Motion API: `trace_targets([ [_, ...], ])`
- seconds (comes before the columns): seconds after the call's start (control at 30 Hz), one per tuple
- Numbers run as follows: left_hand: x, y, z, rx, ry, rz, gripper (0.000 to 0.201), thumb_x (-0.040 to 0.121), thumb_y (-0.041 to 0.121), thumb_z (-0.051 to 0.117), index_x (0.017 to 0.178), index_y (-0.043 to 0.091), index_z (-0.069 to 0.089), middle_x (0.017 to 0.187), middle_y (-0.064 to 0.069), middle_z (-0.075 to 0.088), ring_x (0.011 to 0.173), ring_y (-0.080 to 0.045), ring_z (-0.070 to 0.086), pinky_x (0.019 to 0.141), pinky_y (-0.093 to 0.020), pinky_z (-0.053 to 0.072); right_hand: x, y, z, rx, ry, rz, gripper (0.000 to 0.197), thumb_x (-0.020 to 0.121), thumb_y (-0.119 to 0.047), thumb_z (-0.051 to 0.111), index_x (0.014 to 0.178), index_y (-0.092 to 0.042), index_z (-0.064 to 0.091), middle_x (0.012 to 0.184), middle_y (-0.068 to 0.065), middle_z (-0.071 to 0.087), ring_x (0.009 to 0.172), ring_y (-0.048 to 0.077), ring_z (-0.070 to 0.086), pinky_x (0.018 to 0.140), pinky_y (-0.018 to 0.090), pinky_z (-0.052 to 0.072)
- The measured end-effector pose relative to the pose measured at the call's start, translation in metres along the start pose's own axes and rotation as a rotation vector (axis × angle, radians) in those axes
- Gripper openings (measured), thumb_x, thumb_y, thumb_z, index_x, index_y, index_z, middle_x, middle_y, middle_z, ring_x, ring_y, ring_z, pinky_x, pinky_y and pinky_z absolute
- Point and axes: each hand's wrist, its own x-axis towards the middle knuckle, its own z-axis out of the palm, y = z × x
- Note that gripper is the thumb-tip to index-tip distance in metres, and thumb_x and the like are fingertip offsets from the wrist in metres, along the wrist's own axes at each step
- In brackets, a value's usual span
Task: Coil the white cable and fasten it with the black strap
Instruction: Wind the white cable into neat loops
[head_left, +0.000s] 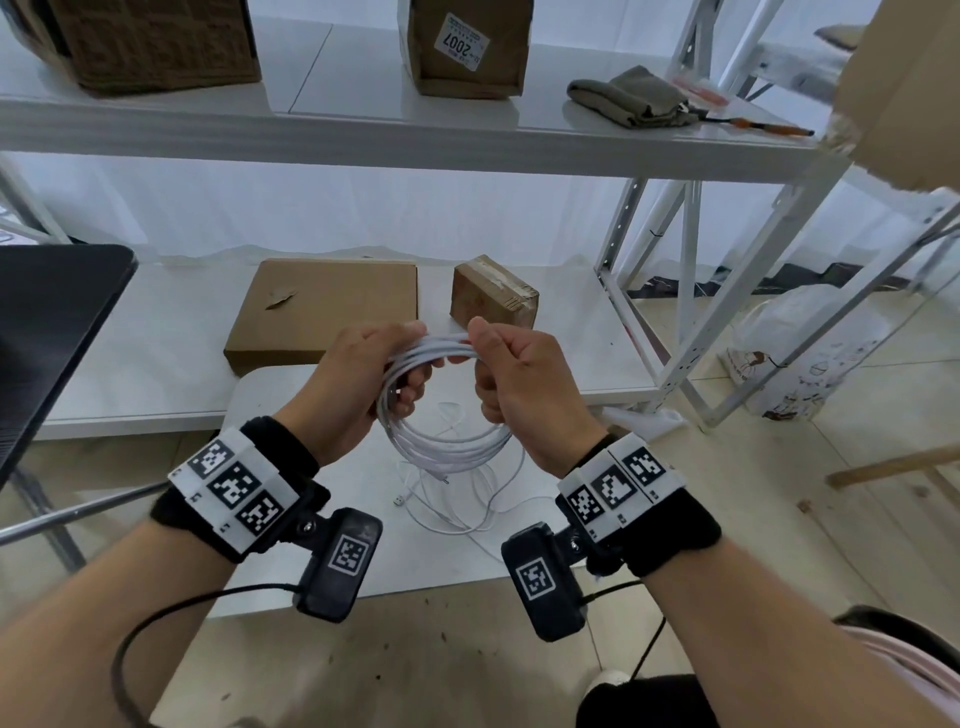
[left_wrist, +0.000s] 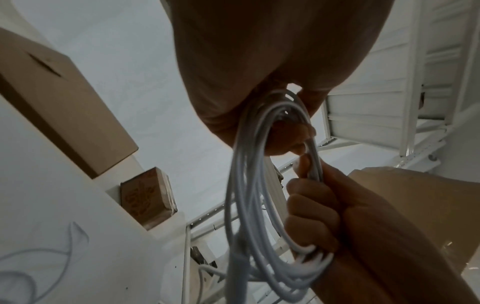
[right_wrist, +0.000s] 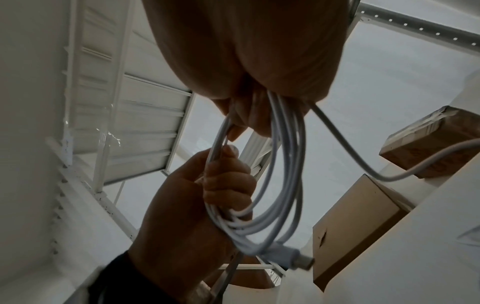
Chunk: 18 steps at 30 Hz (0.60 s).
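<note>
While two hands (head_left: 441, 379) grip, one white cable (head_left: 447, 447)

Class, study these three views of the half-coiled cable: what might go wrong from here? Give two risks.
1. Both hands, left and right, grip the coil near its top only; the lower loops hang free and may spring apart if either grip loosens.
2. A loose tail lies in tangled curves on the table; pulled in, it might knot or snag.
</note>
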Motion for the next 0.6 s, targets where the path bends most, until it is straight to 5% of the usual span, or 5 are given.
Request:
trace_targets([
  [0.3, -0.0102, 0.0016, 0.0030, 0.564, -0.086, 0.230, 0.048, 0.092, 0.046, 0.061, 0.069, 0.004, 0.056, 0.053, 0.006, 0.042, 0.049, -0.009, 0.036, 0.047, -0.020, 0.031, -0.0053, -0.0045, 0.0004, -0.077, -0.105, 0.047, 0.043, 0.107, -0.026, 0.044, 0.064, -0.018, 0.049, 0.047, -0.011, 0.037, 0.043, 0.009, 0.030, 0.044, 0.025, 0.028],
  [0.47, -0.0073, 0.0044, 0.0059, 0.682, -0.047, 0.365, 0.044, 0.093, 0.046, 0.059, 0.066, 0.013, 0.047, 0.055, 0.013, 0.034, 0.052, -0.005, 0.029, 0.048, -0.016, 0.026, -0.0036, -0.0059, -0.0034, 0.046, -0.120, 0.090, 0.039, 0.107, -0.029, 0.043, 0.071, -0.016, 0.046, 0.048, -0.014, 0.037, 0.043, 0.008, 0.030, 0.042, 0.020, 0.029],
  [0.6, -0.0058, 0.0002, 0.0094, 0.656, 0.004, 0.421, 0.047, 0.091, 0.049, 0.055, 0.069, 0.007, 0.053, 0.052, 0.012, 0.039, 0.048, -0.004, 0.032, 0.047, -0.015, 0.027, -0.0052, -0.0039, -0.0073, 0.118, -0.129, 0.079, 0.036, 0.104, -0.034, 0.049, 0.085, -0.007, 0.063, 0.053, -0.008, 0.036, 0.048, 0.010, 0.033, 0.048, 0.023, 0.034],
])
